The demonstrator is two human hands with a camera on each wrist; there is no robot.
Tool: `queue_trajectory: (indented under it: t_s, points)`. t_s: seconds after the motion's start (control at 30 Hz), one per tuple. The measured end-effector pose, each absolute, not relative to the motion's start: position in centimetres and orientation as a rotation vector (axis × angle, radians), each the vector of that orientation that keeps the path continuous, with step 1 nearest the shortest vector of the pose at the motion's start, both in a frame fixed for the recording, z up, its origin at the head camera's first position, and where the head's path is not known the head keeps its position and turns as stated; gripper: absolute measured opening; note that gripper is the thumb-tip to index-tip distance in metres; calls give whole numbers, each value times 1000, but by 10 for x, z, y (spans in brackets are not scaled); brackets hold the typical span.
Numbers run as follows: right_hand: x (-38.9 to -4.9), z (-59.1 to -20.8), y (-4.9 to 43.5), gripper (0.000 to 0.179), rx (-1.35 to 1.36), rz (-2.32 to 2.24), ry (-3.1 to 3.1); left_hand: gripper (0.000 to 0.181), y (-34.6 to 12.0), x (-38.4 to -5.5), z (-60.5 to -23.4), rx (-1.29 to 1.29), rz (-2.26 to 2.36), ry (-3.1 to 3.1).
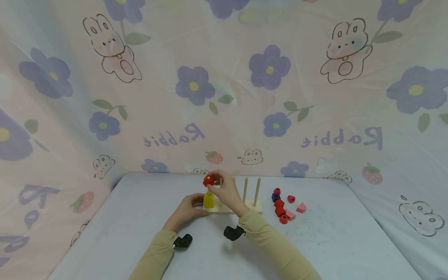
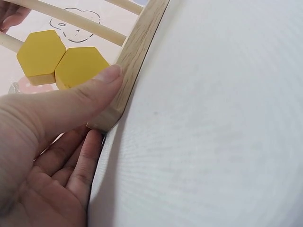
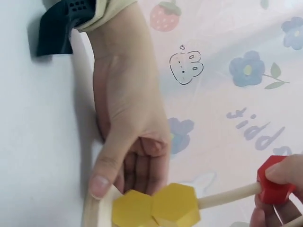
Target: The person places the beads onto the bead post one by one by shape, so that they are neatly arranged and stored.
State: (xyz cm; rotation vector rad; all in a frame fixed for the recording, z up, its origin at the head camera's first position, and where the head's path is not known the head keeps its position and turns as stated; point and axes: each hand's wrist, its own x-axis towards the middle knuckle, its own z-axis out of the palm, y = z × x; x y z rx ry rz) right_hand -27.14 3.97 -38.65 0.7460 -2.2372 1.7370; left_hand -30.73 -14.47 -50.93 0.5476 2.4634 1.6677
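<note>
A wooden peg stand (image 1: pixel 224 210) with upright rods stands on the table. Two yellow hexagonal beads (image 3: pixel 175 204) are stacked on its left-end rod. My left hand (image 1: pixel 186 212) grips the end of the base (image 2: pixel 137 52), thumb on its upper face, near the yellow beads (image 2: pixel 41 53). Above them, my right hand (image 1: pixel 226 191) pinches a red hexagonal bead (image 1: pixel 208 180) between thumb and fingers. In the right wrist view this red bead (image 3: pixel 268 193) is at the rod's tip; whether the rod has entered its hole is hidden. The right forearm covers part of the stand.
Right of the stand lie loose beads: several red ones (image 1: pixel 280 211), a dark purple one (image 1: pixel 275 197) and pink ones (image 1: pixel 301 207). Two bare rods (image 1: pixel 257 192) rise at the stand's right end. A patterned curtain (image 1: pixel 231 116) hangs behind the table.
</note>
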Motion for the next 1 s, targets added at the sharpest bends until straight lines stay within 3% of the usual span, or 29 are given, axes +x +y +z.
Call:
queue_trajectory:
  t_s: [0.33, 0.73, 1.0]
  points:
    - [-266, -404, 32, 40, 592, 1800, -2171, 58, -146, -307, -511, 571, 1654, 2475]
    - [-266, -429, 33, 29, 522, 1852, -2226, 57, -149, -309, -514, 655, 1698, 2421]
    - [-265, -432, 38, 34, 576, 1870, -2217, 56, -147, -302, -503, 617, 1709, 2424]
